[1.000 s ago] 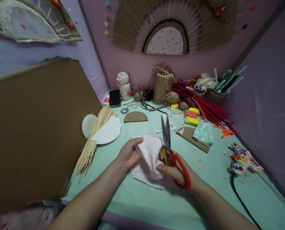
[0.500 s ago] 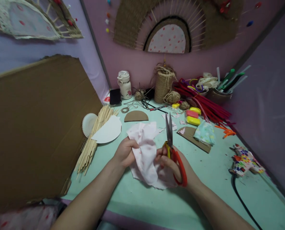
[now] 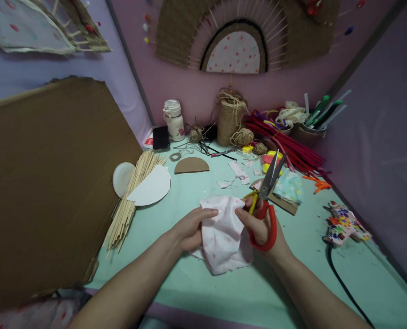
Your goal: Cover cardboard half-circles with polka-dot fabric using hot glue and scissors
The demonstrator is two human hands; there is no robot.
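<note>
Pale green covers the tabletop point(image 3: 176, 288), with pinkish and lilac walls behind it and a woven fan-shaped decoration point(image 3: 232, 52) hanging at twelve o'clock. Taking the pink-spotted cloth point(image 3: 225, 237) as the middle of the dial, it is bunched above the near part of the surface, between the two hands. At nine o'clock the left hand point(image 3: 191, 228) pinches its edge, thumb on top. At three, the right hand point(image 3: 263, 228) has its thumb pressed on the cloth's upper corner and is also closed round the handles of the red-handled scissors point(image 3: 272, 228), whose blades point toward one o'clock, slightly apart.

Beyond, a cardboard half-round point(image 3: 192, 165) lies at eleven, and pink scraps point(image 3: 237, 171) between twelve and one. White paper point(image 3: 151, 188) sits at ten, overlapping a bundle of thin sticks point(image 3: 121, 224). At two, a turquoise cloth point(image 3: 288, 185) rests on another cardboard piece point(image 3: 283, 203). Farther off, a twine spool point(image 3: 230, 121) stands at twelve and a bottle point(image 3: 174, 123) at eleven.
</note>
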